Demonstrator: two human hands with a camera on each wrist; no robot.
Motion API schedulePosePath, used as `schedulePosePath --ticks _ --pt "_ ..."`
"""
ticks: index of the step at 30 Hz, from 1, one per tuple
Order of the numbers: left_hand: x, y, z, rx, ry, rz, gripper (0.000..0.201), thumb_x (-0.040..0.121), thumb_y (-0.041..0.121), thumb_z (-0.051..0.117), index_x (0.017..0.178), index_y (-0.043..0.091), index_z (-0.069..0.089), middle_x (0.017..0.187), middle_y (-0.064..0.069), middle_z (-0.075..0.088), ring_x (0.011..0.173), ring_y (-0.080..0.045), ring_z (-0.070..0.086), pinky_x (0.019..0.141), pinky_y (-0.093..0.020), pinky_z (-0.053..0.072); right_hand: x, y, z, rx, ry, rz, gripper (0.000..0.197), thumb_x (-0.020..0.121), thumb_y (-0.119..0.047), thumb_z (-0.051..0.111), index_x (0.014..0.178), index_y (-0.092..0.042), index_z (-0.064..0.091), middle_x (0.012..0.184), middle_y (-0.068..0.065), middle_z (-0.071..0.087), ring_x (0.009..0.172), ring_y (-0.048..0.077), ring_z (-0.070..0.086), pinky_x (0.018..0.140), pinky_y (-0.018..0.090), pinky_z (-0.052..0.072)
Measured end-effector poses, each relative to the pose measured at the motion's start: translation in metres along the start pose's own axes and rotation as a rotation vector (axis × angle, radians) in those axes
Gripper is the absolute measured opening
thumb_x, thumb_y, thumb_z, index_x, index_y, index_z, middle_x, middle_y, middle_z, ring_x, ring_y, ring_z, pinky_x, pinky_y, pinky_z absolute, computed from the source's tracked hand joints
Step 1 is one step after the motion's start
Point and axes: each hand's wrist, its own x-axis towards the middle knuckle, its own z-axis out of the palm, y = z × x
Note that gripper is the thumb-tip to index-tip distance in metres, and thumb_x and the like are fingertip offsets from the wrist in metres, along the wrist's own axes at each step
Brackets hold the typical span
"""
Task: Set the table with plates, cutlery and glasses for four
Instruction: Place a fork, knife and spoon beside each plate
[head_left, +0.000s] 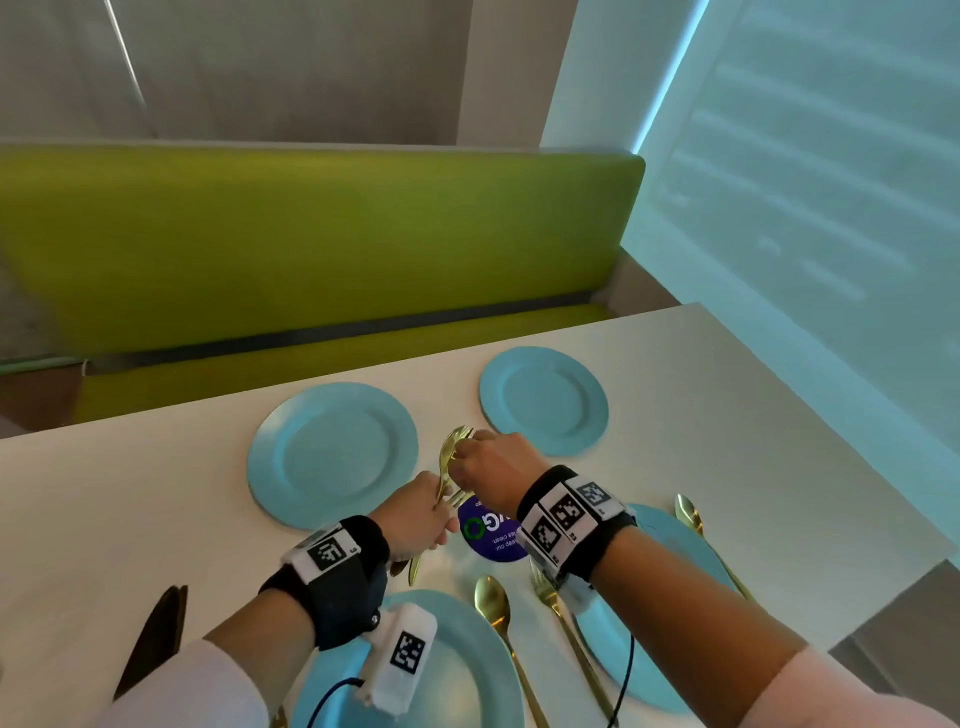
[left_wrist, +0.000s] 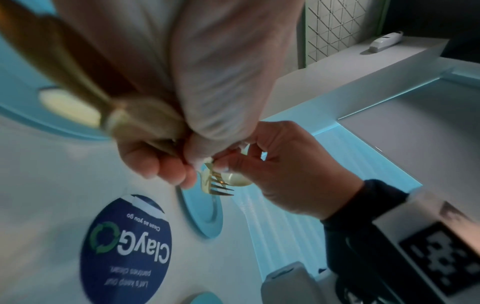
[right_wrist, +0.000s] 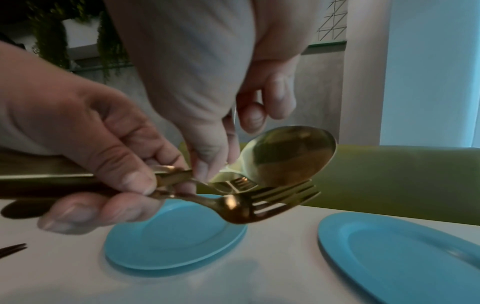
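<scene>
From the head view, both hands are meeting above the white bench (head_left: 156, 499), between the far-left plate (head_left: 332, 457) and the round blue sticker (head_left: 491, 535). The left hand (head_left: 415, 514) is wrapping its fingers round the handles of a gold cutlery bundle (head_left: 453, 457), whose heads are sticking up beyond the grip toward the right hand (head_left: 493, 467). A spoon (head_left: 496, 608) and a fork (head_left: 558, 608) are lying between the two near plates.

In the left wrist view, the left hand's fingers (left_wrist: 161, 162) are curling round the handles, while the right hand (left_wrist: 291, 174) is pinching at the tines of a fork (partly hidden).

In the right wrist view, the left hand (right_wrist: 85, 148) is gripping the handles; the bundle's spoon bowl (right_wrist: 288, 156) and fork head (right_wrist: 265, 205) are jutting out past it. The right hand's thumb and finger (right_wrist: 207, 152) are closing on the spoon's neck, above the plate (right_wrist: 174, 234).
</scene>
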Motion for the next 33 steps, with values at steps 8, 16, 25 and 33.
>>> schedulePosePath --ticks 8,16,25,33 --pt "0.050 0.007 0.000 -0.070 0.064 -0.122 0.008 0.098 0.007 0.034 0.100 0.010 0.040 0.078 0.002 0.055 0.062 -0.010 0.045 0.058 -0.017 0.040 0.009 0.088 0.007 -0.033 -0.050 0.148 0.027 0.096 -0.009 0.042 0.115 -0.012 0.061 0.113 0.006 0.057 0.107 0.026 0.056 0.079 0.038 0.051" --pt "0.090 0.003 -0.016 -0.216 0.336 -0.158 0.015 0.100 0.019 0.039 0.102 0.009 0.051 0.079 0.000 0.061 0.063 -0.010 0.050 0.055 -0.018 0.041 -0.002 0.233 0.044 0.607 0.087 0.915 0.019 0.088 -0.017 0.061 0.102 -0.014 0.073 0.116 0.005 0.068 0.109 0.023 0.061 0.090 0.024 0.044" --pt "0.119 0.018 -0.020 -0.259 0.366 -0.109 0.012 0.100 0.012 0.038 0.103 0.011 0.049 0.082 -0.002 0.062 0.064 -0.013 0.051 0.057 -0.020 0.044 -0.015 0.275 0.110 0.980 -0.001 1.212 0.015 0.086 -0.012 0.063 0.077 -0.022 0.069 0.071 0.001 0.066 0.059 0.020 0.063 0.054 0.025 0.050" --pt "0.141 0.010 -0.021 -0.283 0.346 -0.134 0.012 0.100 0.011 0.038 0.103 0.010 0.050 0.083 -0.005 0.062 0.062 -0.014 0.051 0.056 -0.021 0.043 0.003 0.294 0.133 0.979 0.001 1.238 0.014 0.075 -0.008 0.070 0.062 -0.015 0.067 0.081 0.011 0.072 0.074 0.028 0.068 0.075 0.034 0.057"
